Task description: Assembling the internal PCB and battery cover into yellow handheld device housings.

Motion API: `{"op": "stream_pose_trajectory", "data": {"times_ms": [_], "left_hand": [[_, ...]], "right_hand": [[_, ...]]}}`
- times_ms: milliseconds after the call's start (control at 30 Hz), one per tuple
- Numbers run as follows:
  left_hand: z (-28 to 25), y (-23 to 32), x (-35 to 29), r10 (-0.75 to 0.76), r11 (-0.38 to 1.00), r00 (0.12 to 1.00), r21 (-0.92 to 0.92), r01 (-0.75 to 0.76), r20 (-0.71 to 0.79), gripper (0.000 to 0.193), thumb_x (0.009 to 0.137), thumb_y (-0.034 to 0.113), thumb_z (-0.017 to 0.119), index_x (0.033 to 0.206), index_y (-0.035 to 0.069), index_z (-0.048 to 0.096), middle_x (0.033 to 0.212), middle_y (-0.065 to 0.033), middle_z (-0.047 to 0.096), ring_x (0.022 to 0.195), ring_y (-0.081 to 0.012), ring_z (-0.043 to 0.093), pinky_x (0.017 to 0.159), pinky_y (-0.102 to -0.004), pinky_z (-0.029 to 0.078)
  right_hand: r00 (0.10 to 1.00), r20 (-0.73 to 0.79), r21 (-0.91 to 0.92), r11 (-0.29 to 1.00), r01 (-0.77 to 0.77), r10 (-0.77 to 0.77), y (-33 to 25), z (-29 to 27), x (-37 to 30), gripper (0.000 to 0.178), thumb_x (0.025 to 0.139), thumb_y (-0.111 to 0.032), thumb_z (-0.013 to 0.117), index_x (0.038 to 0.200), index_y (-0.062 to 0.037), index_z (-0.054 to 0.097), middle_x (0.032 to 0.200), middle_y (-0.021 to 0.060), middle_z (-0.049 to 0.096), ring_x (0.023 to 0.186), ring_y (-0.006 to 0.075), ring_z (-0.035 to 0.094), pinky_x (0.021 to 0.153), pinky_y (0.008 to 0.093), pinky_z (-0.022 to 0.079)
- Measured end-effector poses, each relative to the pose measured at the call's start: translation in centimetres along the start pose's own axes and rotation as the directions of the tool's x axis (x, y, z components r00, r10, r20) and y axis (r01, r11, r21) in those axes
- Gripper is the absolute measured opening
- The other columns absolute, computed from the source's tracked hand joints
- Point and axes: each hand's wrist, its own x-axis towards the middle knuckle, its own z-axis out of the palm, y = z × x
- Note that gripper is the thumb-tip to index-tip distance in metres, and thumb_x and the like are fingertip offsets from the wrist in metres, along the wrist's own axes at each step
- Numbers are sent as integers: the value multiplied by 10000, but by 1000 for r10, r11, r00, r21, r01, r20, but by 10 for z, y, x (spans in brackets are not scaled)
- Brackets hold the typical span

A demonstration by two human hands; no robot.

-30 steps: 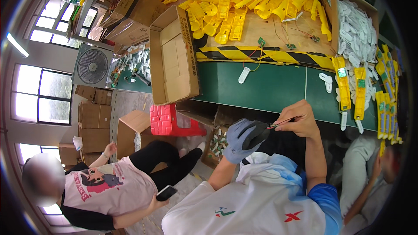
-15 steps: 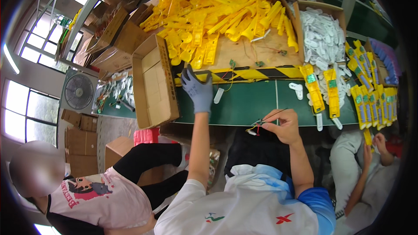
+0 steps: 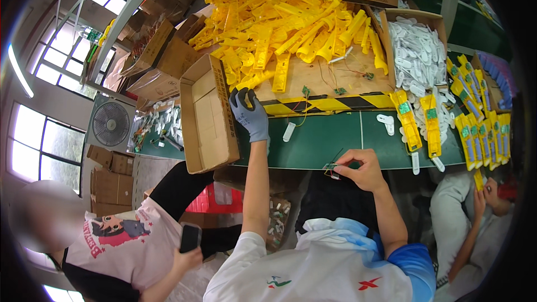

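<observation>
Reference landmark: the yellow-and-black striped strip (image 3: 321, 104) along the front edge of the wooden tray.

Right hand (image 3: 361, 169), bare: on the near side of the strip, thumb and fingertips closed in a narrow pinch on a small green circuit board with thin coloured wires (image 3: 330, 166). The board is probably very light; its body should be stiff, its wires limp and its solder joints fragile. Hold by the board edges; do not load the wires.

Left hand (image 3: 250, 116), in a grey glove with dark fingertips: at the strip's left end, fingers curled at a long, hollow yellow plastic shell (image 3: 254, 80), which lies just beyond the strip at the front of the heap of yellow shells (image 3: 251, 22). Whether the fingers have closed on it cannot be told.

The shell is likely light, fairly stiff and somewhat slippery; its neighbours may snag. Grip across the narrow body, by both side walls. Avoid squeezing thin rims, which could flex or crack.
</observation>
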Motion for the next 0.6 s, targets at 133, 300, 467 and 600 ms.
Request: {"op": "stream_pose_trajectory", "data": {"times_ms": [133, 300, 467, 600], "left_hand": [[-46, 34, -4, -125, 918, 974, -394, 41, -191, 289, 900, -85, 499, 1180, -14, 506, 1213, -128, 538, 1121, -207, 548, 1007, -343, 436], [-95, 72, -37, -262, 654, 964, -743, 145, -42, 305, 1013, 262, 527, 1215, 34, 498, 1252, -117, 541, 1124, -212, 547, 988, -356, 449], [-117, 120, -98, -443, 269, 756, -733, 625, 482, 462, 1021, 485, 416, 1259, 96, 487, 1105, -118, 631, 882, -208, 631, 775, -327, 522], [-111, 131, -156, -566, 334, 583, -484, 809, 583, 402, 1040, 407, 416, 1228, 63, 506, 1086, -117, 638, 864, -187, 630, 749, -294, 516]], "right_hand": [[1000, -25, 11, 1000, 17, -17, 3, -5, -1, 102, 774, -30, 782, 836, -2, 707, 777, 67, 711, 686, 117, 665, 631, 240, 511], [980, 150, 55, 991, 121, -128, 0, -8, 4, 103, 745, -26, 790, 811, -20, 710, 775, 73, 705, 662, 151, 657, 637, 260, 512], [951, 267, 108, 986, 129, -154, -5, 9, 12, 111, 723, 2, 789, 785, -5, 698, 770, 99, 708, 676, 179, 680, 627, 267, 519], [931, 363, 173, 979, -109, 40, 14, 23, 8, 104, 767, -16, 785, 803, 10, 692, 755, 71, 701, 632, 121, 663, 598, 224, 517]]}}
